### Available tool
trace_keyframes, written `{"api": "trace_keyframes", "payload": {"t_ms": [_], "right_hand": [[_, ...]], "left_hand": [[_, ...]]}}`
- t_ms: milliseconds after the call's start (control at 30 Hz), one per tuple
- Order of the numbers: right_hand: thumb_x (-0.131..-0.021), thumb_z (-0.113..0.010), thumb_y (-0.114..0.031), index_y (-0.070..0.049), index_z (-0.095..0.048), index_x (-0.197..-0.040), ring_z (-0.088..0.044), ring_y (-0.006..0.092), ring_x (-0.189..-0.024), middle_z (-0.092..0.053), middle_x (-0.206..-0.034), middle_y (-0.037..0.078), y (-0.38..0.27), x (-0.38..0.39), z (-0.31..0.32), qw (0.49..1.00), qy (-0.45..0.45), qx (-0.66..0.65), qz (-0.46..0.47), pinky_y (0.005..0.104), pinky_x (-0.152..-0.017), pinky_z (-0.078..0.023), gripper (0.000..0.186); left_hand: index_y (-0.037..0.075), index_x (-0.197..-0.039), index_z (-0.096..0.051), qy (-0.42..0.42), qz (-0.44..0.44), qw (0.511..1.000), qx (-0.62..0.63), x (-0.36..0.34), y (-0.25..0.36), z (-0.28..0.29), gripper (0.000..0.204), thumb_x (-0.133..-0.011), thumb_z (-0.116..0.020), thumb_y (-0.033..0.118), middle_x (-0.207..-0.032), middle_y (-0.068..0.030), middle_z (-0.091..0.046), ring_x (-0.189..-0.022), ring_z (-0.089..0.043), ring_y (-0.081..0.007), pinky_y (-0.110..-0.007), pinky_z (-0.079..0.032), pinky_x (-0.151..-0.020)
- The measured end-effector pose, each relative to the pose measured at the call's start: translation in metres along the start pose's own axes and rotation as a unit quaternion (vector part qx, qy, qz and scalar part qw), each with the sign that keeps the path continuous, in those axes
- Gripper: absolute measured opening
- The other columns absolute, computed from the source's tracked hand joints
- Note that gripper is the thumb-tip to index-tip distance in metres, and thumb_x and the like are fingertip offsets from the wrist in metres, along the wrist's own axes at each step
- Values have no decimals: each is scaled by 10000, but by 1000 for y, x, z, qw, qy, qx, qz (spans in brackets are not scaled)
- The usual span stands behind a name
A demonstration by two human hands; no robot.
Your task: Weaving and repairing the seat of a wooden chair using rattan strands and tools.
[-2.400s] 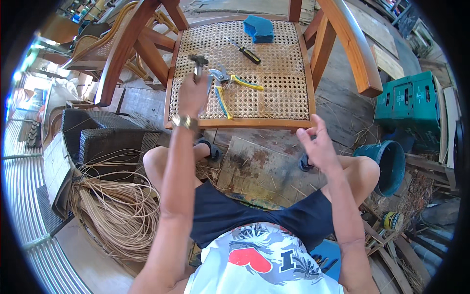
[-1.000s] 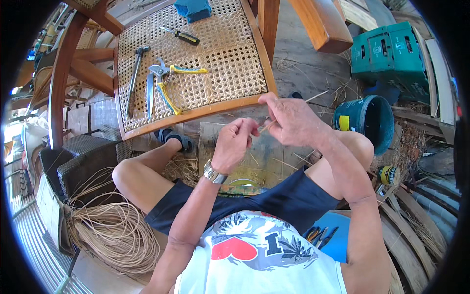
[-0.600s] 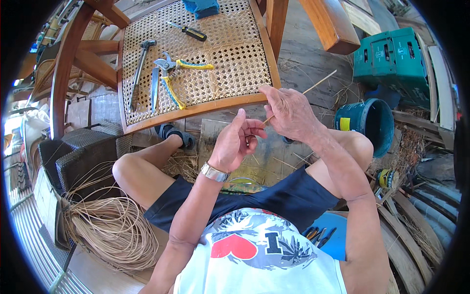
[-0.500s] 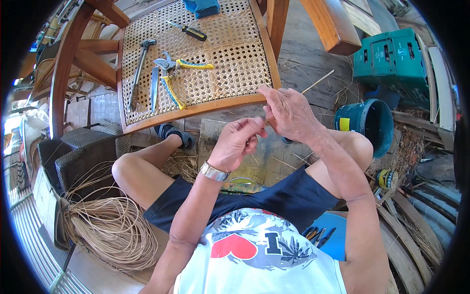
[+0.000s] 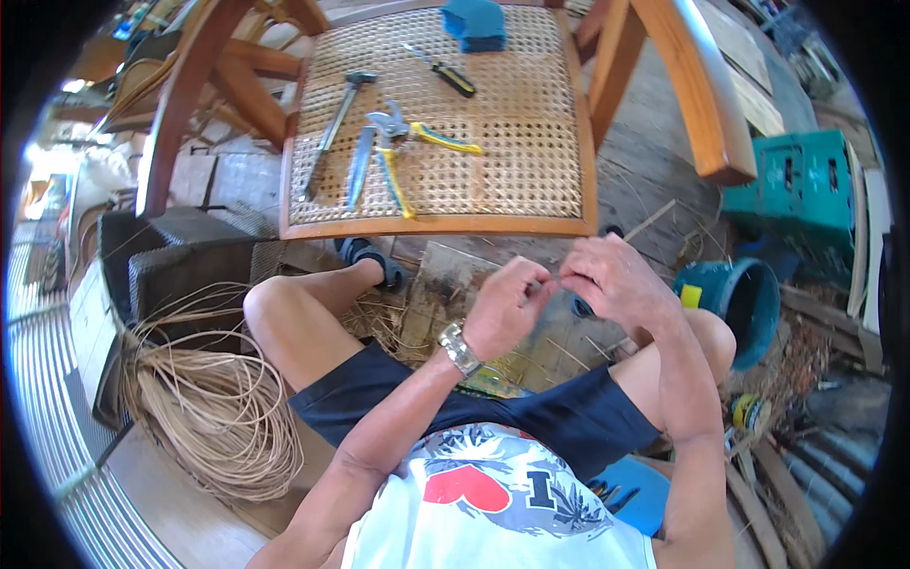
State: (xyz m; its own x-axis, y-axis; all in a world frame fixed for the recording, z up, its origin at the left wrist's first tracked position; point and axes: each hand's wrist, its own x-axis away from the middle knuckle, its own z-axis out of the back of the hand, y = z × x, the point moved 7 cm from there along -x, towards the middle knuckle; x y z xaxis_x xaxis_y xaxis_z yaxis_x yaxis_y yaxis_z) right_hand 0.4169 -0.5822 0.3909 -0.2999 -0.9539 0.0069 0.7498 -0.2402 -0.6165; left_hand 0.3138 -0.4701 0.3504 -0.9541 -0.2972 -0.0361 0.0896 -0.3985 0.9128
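Note:
My left hand (image 5: 507, 308), with a metal watch at the wrist, and my right hand (image 5: 611, 280) meet just in front of the chair. Both are closed, fingertips pinched close together. What lies between them is too small and hidden to name. Past my right hand a thin pale strip (image 5: 652, 221) slants away; I cannot tell whether it is held or on the floor. Beyond my hands is the wooden chair's woven cane seat (image 5: 512, 142). On it lie yellow-handled cutters (image 5: 445, 139), a hammer (image 5: 339, 119), a blade (image 5: 360, 169), a screwdriver (image 5: 453, 79) and a blue cloth-like bundle (image 5: 474, 27).
A coil of cane (image 5: 218, 427) lies at my left, near a dark woven piece (image 5: 190, 275). At the right are a teal bucket (image 5: 697, 284), a green crate (image 5: 791, 185) and a small tin (image 5: 747, 412). A blue container (image 5: 645, 507) with tools sits by my right hip.
Both hands have come away from the chair's front edge, toward me, and remain pinched together. The view has shifted, so the chair and tools appear farther right and lower.

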Motion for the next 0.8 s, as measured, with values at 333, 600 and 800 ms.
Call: {"api": "trace_keyframes", "payload": {"t_ms": [333, 600, 800], "right_hand": [[-910, -658, -201, -6, -637, -1148, -634, 374, -1042, -645, -1059, 192, -43, -70, -6, 998, 39, 8, 44, 464, -900, -514, 308], [-803, -706, -702, -2, -363, -1532, -495, 454, -1331, -551, -1366, 315, -65, -205, -38, 950, 209, 173, -153, 607, -1093, -379, 1067], [-811, -740, -561, 16, -397, -1498, -558, 392, -1191, -587, -1274, 280, -71, -226, -49, 921, 128, 268, -254, 659, -994, -407, 960]], "left_hand": [[3, -1062, -687, -108, 122, 982, 91, 28, -43, 28, 165, -981, -701, 146, -825, 5, -646, -731, -536, -57, -255, -489, -688], [36, -1073, -706, -194, 191, 919, 284, 52, -64, 11, 175, -986, -690, 188, -913, 44, -660, -799, -563, -48, -216, -471, -726], [77, -1103, -725, -202, 249, 877, 358, 59, -77, 3, 219, -964, -727, 246, -939, 27, -709, -828, -630, -60, -233, -506, -716]]}}
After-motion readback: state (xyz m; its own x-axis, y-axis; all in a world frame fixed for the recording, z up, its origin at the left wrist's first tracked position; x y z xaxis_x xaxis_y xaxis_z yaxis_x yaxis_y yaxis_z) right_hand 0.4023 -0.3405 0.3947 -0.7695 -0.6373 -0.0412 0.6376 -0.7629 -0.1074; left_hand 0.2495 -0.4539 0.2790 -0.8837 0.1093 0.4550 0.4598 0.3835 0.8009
